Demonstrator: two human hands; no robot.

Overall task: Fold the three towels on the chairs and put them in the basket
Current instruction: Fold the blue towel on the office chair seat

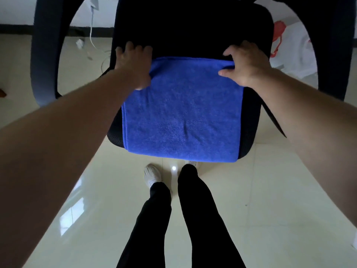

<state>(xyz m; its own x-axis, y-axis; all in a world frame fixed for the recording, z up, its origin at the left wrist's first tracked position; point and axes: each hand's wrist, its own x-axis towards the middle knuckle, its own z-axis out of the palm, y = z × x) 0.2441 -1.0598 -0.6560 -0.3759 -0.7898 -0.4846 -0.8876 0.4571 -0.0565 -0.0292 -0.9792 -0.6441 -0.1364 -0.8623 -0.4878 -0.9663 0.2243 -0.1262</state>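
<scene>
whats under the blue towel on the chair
The black mesh chair seat shows around the blue fleece towel, whose near edge overhangs its front. The seat's middle is covered, so anything lying there is hidden.

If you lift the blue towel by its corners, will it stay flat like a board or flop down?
Probably flop: the blue towel is soft, fuzzy cloth, and its near edge curves over the front of the black chair seat. It likely feels light, since it lies thin and flat. It shouldn't roll or break.
</scene>
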